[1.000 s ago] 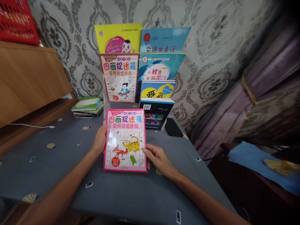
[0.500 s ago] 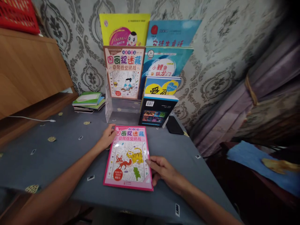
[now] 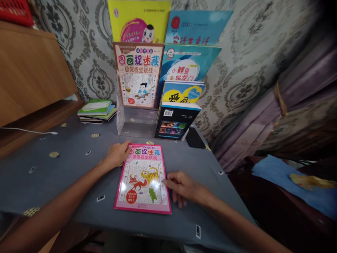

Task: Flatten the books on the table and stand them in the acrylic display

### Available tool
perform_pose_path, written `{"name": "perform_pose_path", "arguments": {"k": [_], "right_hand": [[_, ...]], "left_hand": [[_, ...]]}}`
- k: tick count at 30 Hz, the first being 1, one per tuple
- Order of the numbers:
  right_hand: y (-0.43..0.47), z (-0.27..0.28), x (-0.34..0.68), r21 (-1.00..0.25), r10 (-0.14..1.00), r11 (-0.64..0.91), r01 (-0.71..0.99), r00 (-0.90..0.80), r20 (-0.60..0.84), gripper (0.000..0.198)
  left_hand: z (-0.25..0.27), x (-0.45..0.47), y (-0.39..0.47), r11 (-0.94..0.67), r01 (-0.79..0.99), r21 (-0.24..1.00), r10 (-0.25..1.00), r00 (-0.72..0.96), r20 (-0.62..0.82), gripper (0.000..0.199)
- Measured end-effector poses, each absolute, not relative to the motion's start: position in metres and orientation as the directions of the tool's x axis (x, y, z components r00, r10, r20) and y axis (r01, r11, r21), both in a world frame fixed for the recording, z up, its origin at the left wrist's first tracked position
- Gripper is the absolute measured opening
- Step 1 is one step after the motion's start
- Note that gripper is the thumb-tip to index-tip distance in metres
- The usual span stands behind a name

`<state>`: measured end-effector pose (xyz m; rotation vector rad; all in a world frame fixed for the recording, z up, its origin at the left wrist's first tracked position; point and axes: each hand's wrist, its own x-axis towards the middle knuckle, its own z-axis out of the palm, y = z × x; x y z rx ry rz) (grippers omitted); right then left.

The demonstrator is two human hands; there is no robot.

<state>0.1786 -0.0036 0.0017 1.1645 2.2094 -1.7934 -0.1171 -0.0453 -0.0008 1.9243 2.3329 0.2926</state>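
A pink-bordered picture book (image 3: 142,175) with a fox and a yellow striped cat on its cover lies face up on the table. My left hand (image 3: 117,154) holds its upper left corner, with fingertips at the edge. At the right edge, my right hand (image 3: 183,188) has its thumb on the cover; the other fingers curl down beside the edge, partly hidden. Behind the book stands a clear tiered book rack (image 3: 137,129). It carries a brown-bordered picture book (image 3: 139,79) on the left and, on the right, several books including a black one (image 3: 177,121).
A stack of thin books (image 3: 96,110) sits at the back left, near a white cable (image 3: 31,131) and a wooden cabinet (image 3: 34,73). To the right of the rack lies a black phone-like slab (image 3: 195,137). A blue cloth (image 3: 276,179) is beyond the table's right edge.
The view has shifted, with the rack higher in it. The pink picture book is a little farther from the rack, nearer to me. Both hands stay at its edges.
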Motion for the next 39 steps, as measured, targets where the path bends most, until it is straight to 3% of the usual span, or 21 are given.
{"name": "perform_pose_path", "arguments": {"k": [3,5,8,11,17,21,24,30,35,39], "right_hand": [[0.001,0.015,0.172,-0.679,0.653,0.398,0.617,-0.71,-0.263,0.036],[0.002,0.022,0.156,-0.585,0.665,0.58,0.567,-0.744,-0.061,0.03],[0.003,0.02,0.119,-0.492,0.573,0.752,0.44,-0.805,0.156,0.015],[0.005,0.007,0.083,-0.401,0.401,0.871,0.285,-0.883,0.244,0.026],[0.015,-0.014,0.066,-0.349,0.417,0.879,0.324,-0.878,0.235,0.034],[0.035,-0.016,0.095,-0.351,0.522,0.832,0.43,-0.82,0.234,0.032],[0.054,-0.02,0.117,-0.411,0.604,0.776,0.478,-0.752,0.265,0.03],[0.067,-0.026,0.131,-0.595,0.64,0.702,0.393,-0.713,0.284,0.033],[0.069,-0.026,0.13,-0.702,0.68,0.634,0.325,-0.667,0.305,0.032],[0.071,-0.029,0.132,-0.733,0.68,0.616,0.29,-0.666,0.307,0.034]], "left_hand": [[0.003,-0.112,-0.047,0.194,0.974,0.114,0.98,-0.197,0.015,0.042],[0.004,-0.11,-0.048,0.2,0.975,0.092,0.979,-0.202,0.01,0.043],[0.004,-0.108,-0.049,0.218,0.974,0.058,0.976,-0.219,0.008,0.045],[0.003,-0.107,-0.05,0.226,0.974,0.028,0.974,-0.226,0.001,0.046],[0.005,-0.105,-0.05,0.232,0.973,0.002,0.973,-0.232,-0.017,0.047],[0.006,-0.104,-0.049,0.247,0.969,0.024,0.969,-0.246,-0.026,0.048],[0.006,-0.104,-0.05,0.244,0.969,0.038,0.97,-0.243,-0.022,0.048],[0.007,-0.104,-0.052,0.228,0.973,0.022,0.974,-0.228,0.012,0.046],[0.007,-0.094,-0.058,0.035,0.999,-0.023,0.986,-0.031,0.164,0.035],[0.003,-0.067,-0.068,-0.274,0.961,0.042,0.933,0.255,0.252,0.03]]}}
